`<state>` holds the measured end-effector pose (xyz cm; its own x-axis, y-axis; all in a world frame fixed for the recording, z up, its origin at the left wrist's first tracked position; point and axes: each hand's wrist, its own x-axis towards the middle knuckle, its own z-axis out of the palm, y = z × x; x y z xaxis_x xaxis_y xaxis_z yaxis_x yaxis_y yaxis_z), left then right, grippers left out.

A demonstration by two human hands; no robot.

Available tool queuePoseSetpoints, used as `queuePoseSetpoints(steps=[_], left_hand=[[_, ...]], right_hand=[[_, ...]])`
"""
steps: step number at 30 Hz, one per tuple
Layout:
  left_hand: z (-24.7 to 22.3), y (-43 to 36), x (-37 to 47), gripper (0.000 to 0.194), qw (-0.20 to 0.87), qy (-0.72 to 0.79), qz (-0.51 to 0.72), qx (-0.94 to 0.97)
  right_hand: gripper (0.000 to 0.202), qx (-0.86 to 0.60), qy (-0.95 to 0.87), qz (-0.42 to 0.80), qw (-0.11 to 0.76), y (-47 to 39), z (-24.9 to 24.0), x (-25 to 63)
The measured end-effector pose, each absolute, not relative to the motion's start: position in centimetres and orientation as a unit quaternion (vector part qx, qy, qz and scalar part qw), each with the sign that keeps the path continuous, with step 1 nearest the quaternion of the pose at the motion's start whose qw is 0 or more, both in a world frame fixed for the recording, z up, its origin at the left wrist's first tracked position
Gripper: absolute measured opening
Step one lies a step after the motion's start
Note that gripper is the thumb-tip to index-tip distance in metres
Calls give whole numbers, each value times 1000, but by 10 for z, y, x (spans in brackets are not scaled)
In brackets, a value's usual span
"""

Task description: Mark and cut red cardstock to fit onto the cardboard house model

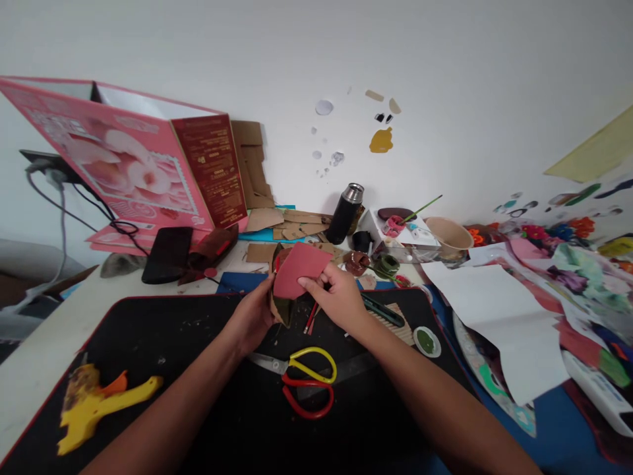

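Note:
My right hand [341, 293] pinches a piece of dusty-red paper [301, 267] between thumb and fingers, above the black mat [222, 422]. To its left, my left hand [253, 316] is closed around a brown and dark-green piece [281, 311] that looks like cardboard. The red paper covers much of that piece, and whether the two touch is hard to tell. Below my hands lie scissors [309, 379] with one yellow and one red handle. A thin red pencil-like stick [310, 318] rests on the mat just behind them.
A yellow glue gun [99, 402] lies at the left. Behind stand a large pink box [133, 165] and a black flask [345, 214]. On the right are a green-handled cutter [383, 309], a dish of green paint [426, 342], paint jars [357, 262] and white paper [499, 323].

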<state>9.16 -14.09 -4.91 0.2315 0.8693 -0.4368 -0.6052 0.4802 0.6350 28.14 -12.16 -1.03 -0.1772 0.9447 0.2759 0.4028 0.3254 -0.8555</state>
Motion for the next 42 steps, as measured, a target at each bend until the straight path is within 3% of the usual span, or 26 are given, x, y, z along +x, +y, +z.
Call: queuePoseSetpoints(steps=[17, 31, 42], left_hand=[[-53, -148, 97, 39, 738, 411, 483, 230], [-54, -150, 96, 42, 743, 410, 485, 212], [-51, -146, 93, 35, 729, 425, 493, 211]], right_hand=[[45, -476, -715, 324, 396, -123, -15, 285], [30, -478, -710, 344, 385, -123, -32, 285], [42, -498, -760, 259, 327, -121, -24, 286]])
